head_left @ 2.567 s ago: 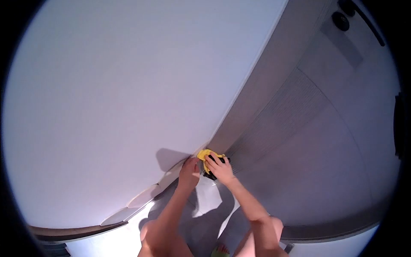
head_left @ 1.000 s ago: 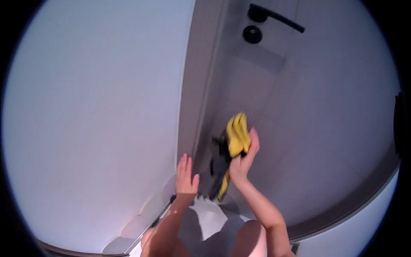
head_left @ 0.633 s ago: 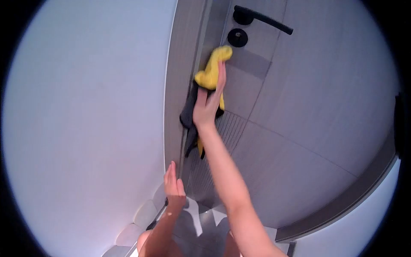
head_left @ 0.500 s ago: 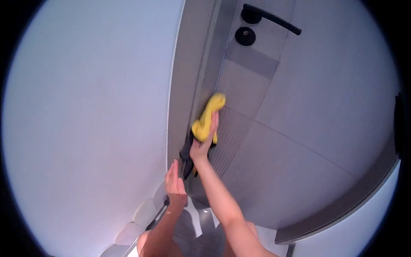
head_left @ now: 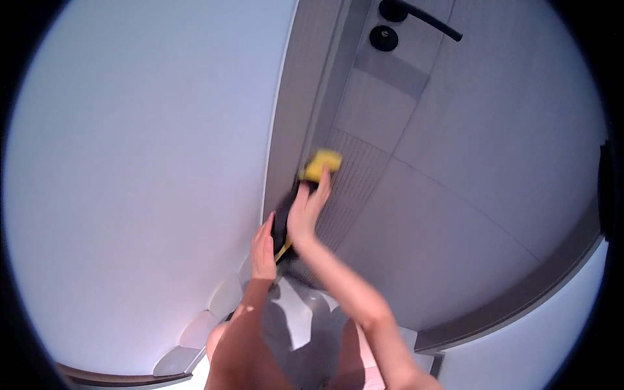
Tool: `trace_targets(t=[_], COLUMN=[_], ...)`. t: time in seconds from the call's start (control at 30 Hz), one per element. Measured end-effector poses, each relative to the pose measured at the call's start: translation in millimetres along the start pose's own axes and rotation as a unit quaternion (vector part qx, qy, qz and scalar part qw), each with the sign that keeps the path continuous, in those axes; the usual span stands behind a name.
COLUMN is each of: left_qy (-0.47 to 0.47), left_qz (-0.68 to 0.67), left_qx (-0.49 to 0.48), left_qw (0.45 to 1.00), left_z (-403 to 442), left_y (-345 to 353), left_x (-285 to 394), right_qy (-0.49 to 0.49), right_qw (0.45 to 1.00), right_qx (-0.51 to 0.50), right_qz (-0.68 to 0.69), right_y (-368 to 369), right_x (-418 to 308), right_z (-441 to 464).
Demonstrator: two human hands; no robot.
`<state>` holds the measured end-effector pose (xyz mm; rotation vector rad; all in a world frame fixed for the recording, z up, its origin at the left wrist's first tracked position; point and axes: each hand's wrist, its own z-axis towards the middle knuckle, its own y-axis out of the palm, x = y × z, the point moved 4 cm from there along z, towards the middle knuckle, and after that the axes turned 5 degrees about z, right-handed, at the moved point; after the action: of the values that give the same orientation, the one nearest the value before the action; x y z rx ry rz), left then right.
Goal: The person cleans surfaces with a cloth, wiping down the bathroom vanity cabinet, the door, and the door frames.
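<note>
A soft yellow-and-black cloth (head_left: 322, 162) is against the edge of the grey door, bunched into a long strip that slants down to the left. My right hand (head_left: 308, 211) grips it, with the fingers pointing up along it toward the yellow end. My left hand (head_left: 263, 252) lies beside the lower black part, fingers stretched out and close together, seeming to touch it. Part of the cloth is hidden behind my right hand, and its upper end is blurred.
The grey door (head_left: 468, 130) has a black lever handle (head_left: 429, 23) and a round black lock (head_left: 384, 38) near the top. A door frame (head_left: 296, 97) runs beside a white wall (head_left: 143, 162). Pale scalloped pieces (head_left: 198, 328) line the wall's foot.
The view has shifted slightly. The cloth has changed shape, with less yellow and more black showing. My left hand has moved up to the cloth's lower part; my right hand stays on it.
</note>
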<state>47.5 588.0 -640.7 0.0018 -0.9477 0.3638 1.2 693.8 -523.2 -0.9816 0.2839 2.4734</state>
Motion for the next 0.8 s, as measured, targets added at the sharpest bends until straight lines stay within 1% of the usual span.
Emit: trace_targets(t=[0.03,0.07,0.13,0.17,0.2,0.23,0.27,0.3,0.37,0.4,0.43,0.47,0.5,0.57,0.6,0.63,0.67,0.7,0.77,0.8], left_qy=[0.007,0.006,0.039,0.005,-0.004,-0.026,-0.041,-0.048,-0.034,-0.040,-0.074,-0.109,-0.112,-0.146,-0.154,-0.192,-0.229,-0.234,-0.130,-0.134], left_qz=[-0.005,-0.004,-0.034,-0.065,-0.060,-0.101,-0.135,-0.130,-0.060,-0.060,-0.049,-0.036,-0.031,-0.070,-0.068,-0.099,-0.130,-0.128,0.047,0.048], left_qx=[-0.007,-0.008,-0.021,-0.020,-0.022,-0.025,-0.031,-0.031,-0.035,-0.039,-0.053,-0.066,-0.065,-0.084,-0.086,-0.085,-0.083,-0.086,-0.120,-0.122], left_qw=[1.000,1.000,0.998,0.998,0.998,0.994,0.990,0.990,0.997,0.997,0.995,0.991,0.991,0.983,0.982,0.973,0.961,0.960,0.983,0.982], left_z=[-2,-2,5,0,-6,6,3,-3,-9,1,1,11,12,-2,-8,-20,-15,-24,-53,-57], left_y=[1,-3,-6,-5,-4,-8,-7,-7,-5,-25,-24,-25,-25,-14,-9,-1,6,12,18,18], left_x=[-7,0,21,19,12,23,30,23,8,56,60,76,84,78,75,56,61,49,12,6], right_qy=[-0.064,-0.119,-0.185,-0.177,-0.205,-0.234,-0.250,-0.252,-0.252,-0.237,-0.241,-0.221,-0.199,-0.156,-0.116,-0.075,-0.039,-0.007,0.067,0.119], right_qw=[0.998,0.992,0.980,0.982,0.975,0.967,0.963,0.963,0.964,0.967,0.967,0.971,0.977,0.986,0.991,0.995,0.997,0.997,0.995,0.991], right_qx=[0.005,0.022,0.065,0.063,0.081,0.093,0.093,0.089,0.079,0.082,0.075,0.073,0.066,0.065,0.067,0.072,0.071,0.070,0.068,0.066], right_qz=[-0.009,-0.022,-0.030,-0.031,-0.029,-0.029,-0.032,-0.031,-0.036,-0.041,-0.033,-0.047,-0.032,0.003,0.000,-0.001,-0.007,-0.014,-0.018,-0.019], right_y=[3,6,13,11,9,13,0,-5,-10,-18,-23,-27,-30,-33,-33,-31,-34,-34,-28,-25], right_x=[-33,-65,-109,-111,-104,-109,-107,-92,-59,-102,-90,-85,-69,-27,-3,31,47,79,137,162], right_z=[39,74,126,131,128,139,135,125,104,111,100,100,89,45,22,-11,-21,-53,-124,-155])
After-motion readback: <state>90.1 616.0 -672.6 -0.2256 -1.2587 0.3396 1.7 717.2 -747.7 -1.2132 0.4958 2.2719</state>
